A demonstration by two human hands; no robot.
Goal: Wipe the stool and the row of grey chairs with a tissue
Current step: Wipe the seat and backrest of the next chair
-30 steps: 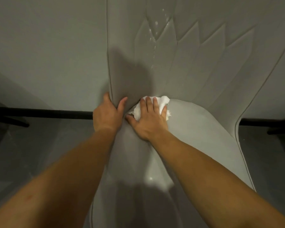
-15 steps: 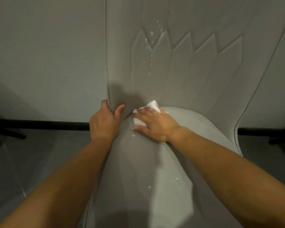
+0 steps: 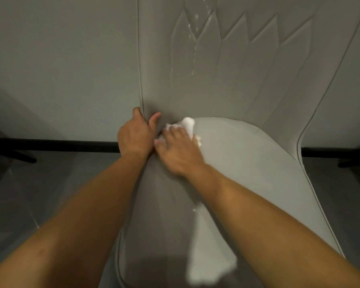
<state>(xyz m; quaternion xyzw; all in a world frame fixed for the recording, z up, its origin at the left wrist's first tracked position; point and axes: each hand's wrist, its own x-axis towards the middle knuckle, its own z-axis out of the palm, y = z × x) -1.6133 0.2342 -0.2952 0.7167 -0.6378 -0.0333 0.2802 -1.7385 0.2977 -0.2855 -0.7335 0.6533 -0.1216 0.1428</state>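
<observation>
Our left hand [image 3: 134,135] clamps its grip on the grey padded chair [image 3: 247,154]; our right hand [image 3: 178,150], fingers flat, presses the crumpled white tissue [image 3: 188,123] into its crease.

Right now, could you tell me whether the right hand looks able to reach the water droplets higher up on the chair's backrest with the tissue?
Probably yes: nothing lies between the right hand, pressing the tissue at the seat crease, and the droplets on the backrest.

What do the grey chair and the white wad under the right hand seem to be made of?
Grey chair: probably smooth matte faux leather or similar upholstery, with piped edges, stitched panels and droplets beading on the backrest. White wad: soft crumpled tissue paper, judging by its ragged, fluffy edges.
</observation>
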